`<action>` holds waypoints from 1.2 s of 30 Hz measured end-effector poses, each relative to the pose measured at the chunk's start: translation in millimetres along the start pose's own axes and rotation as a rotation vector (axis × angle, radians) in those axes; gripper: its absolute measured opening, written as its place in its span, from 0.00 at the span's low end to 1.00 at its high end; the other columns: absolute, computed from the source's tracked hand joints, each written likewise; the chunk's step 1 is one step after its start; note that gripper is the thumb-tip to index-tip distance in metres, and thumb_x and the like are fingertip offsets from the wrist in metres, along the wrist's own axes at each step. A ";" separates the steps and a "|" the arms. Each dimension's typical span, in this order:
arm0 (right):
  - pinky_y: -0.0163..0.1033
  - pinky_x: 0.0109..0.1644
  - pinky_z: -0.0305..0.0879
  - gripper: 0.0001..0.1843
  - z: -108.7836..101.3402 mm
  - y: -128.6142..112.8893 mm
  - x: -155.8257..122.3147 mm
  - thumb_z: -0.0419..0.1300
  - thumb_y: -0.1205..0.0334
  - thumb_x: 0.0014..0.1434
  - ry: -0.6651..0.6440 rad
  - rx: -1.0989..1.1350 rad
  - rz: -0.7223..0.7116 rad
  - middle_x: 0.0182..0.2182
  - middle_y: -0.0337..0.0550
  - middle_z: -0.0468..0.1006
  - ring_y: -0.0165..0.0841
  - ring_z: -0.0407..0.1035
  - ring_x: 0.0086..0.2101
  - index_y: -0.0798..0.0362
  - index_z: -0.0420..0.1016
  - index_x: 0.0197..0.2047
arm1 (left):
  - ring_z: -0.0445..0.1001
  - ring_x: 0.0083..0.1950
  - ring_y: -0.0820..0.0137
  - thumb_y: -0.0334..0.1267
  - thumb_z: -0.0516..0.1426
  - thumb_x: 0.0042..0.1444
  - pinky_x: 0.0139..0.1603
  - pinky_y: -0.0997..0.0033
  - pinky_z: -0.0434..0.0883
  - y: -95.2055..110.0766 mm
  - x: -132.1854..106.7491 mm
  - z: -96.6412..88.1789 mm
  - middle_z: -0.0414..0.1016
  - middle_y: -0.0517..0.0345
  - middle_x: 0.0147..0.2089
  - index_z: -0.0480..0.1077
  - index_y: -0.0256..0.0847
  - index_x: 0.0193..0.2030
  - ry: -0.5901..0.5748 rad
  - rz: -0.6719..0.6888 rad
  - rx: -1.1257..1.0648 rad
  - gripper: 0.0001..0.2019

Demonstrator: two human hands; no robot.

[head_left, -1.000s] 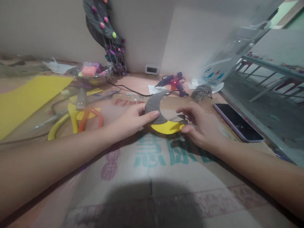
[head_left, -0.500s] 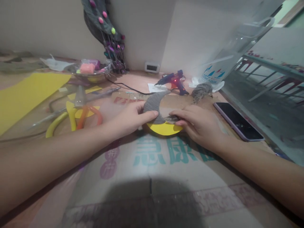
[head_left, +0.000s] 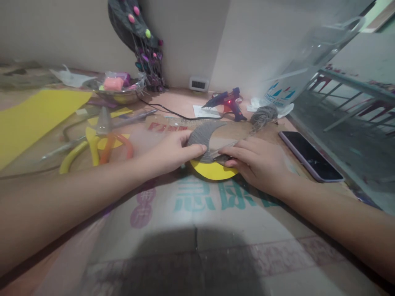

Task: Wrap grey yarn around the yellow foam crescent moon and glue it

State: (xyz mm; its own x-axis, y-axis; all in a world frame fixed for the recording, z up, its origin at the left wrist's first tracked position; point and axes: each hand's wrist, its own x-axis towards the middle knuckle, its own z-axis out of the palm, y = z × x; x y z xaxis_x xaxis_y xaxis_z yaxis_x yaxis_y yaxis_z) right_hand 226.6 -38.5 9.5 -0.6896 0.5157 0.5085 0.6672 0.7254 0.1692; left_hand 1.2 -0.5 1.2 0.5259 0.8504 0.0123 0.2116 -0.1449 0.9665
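Observation:
A crescent (head_left: pixel 199 142) lies over the cardboard, its upper-left part covered in close turns of grey yarn and its lower curve bare yellow (head_left: pixel 214 170). My left hand (head_left: pixel 173 152) grips it from the left, thumb pressed on the wrapped face and fingers beneath. At the crescent's right end, my right hand (head_left: pixel 256 162) is closed, its thumb and forefinger pinching the grey yarn by the yellow edge. A strand of this yarn runs back toward a loose grey yarn bundle (head_left: pixel 263 117) at the back right. The right fingertips partly hide the crescent's far end.
A blue glue gun (head_left: pixel 225 102) with a red light stands behind the crescent. A phone (head_left: pixel 310 156) lies right, pliers (head_left: pixel 98 144) with yellow and orange handles left. Yellow sheet (head_left: pixel 40 123), bowl (head_left: pixel 119 96), small display (head_left: pixel 198 84) and clear plastic container (head_left: pixel 286 88) stand around.
Both hands keep nearly the same hold on the crescent. My right fingers have shifted slightly along its lower right end, and the view has tilted a little.

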 end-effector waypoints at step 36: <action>0.37 0.32 0.59 0.10 -1.8 -2.2 1.3 0.54 0.65 0.66 0.033 -0.026 -0.100 0.28 0.43 0.79 0.31 0.68 0.28 0.56 0.77 0.40 | 0.75 0.36 0.70 0.38 0.59 0.50 0.40 0.71 0.70 1.8 0.0 -1.6 0.79 0.59 0.34 0.74 0.39 0.34 -0.080 -0.086 -0.249 0.07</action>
State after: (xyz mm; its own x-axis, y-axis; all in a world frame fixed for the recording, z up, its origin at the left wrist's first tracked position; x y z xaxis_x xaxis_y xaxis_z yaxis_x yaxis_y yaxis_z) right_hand 224.7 -40.3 11.3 -0.7437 0.4257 0.5155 0.6029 0.7602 0.2420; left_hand 0.2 0.0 3.4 0.5803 0.8101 -0.0835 0.0550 0.0633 0.9965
